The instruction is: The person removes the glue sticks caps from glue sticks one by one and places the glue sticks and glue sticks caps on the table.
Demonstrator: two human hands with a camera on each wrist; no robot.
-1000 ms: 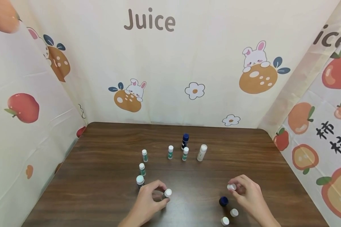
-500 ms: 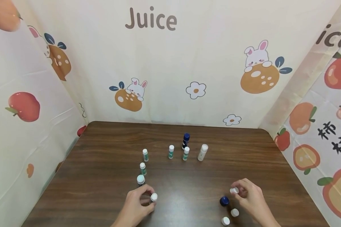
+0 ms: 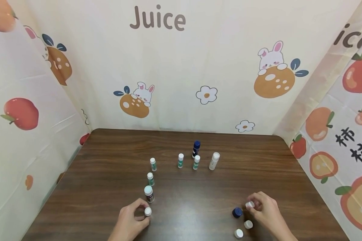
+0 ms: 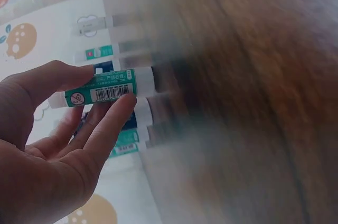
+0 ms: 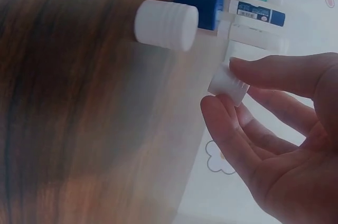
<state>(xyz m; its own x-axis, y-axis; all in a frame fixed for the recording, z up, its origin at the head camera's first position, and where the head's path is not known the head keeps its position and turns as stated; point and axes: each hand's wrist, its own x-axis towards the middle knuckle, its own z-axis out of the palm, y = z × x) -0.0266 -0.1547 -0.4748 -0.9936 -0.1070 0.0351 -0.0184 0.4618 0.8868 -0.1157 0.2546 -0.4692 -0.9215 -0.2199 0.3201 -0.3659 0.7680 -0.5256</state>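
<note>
My left hand (image 3: 128,219) pinches a green-labelled glue stick (image 4: 116,87) upright between thumb and fingers, at the near left of the table; its white top (image 3: 147,211) shows in the head view. Just beyond it stands a thicker, dark-labelled glue stick (image 3: 149,194). At the near right, my right hand (image 3: 266,211) pinches a small white cap (image 5: 227,84) between thumb and fingertips, apart from the tabletop in the right wrist view. Beside that hand lie a dark blue cap (image 3: 237,212) and two white caps, one nearer the hand (image 3: 248,224) and one closer to me (image 3: 238,233).
Two slim green sticks, one nearer (image 3: 151,179) and one farther (image 3: 153,164), continue the left row. Toward the back stand two more green sticks (image 3: 180,161) (image 3: 196,162), a blue stick (image 3: 196,149) and a white one (image 3: 214,161). A printed curtain (image 3: 175,67) surrounds the brown table.
My left hand has carried the glue stick leftward, to just in front of the thicker stick. My right hand has shifted slightly down with the white cap still in its fingers.
</note>
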